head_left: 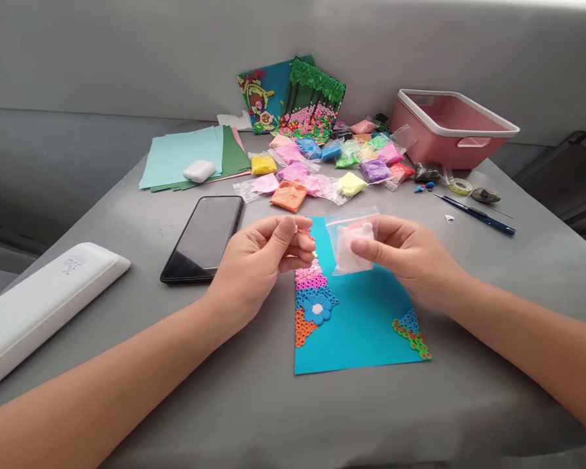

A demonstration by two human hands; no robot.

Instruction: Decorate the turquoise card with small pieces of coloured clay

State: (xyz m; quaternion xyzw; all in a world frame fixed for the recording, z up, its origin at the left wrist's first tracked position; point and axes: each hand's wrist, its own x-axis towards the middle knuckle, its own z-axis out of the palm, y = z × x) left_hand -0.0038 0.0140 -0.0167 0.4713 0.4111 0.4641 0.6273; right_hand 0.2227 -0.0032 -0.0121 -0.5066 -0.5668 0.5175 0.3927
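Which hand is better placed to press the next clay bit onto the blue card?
Left, likely. The left hand pinches a small white bit directly above the card's pink rows, while the right hand holds the clay bag.

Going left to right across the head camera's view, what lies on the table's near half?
White case → black phone → left hand → right hand holding a clear bag of white clay → blue pen.

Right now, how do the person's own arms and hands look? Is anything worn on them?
Both forearms are bare as far as the picture shows: no sleeves reach into view. The left hand and the right hand have no gloves, and I see no rings, watch or bracelet on them. The fingernails are short and look unpainted. The right forearm is slightly blurred.
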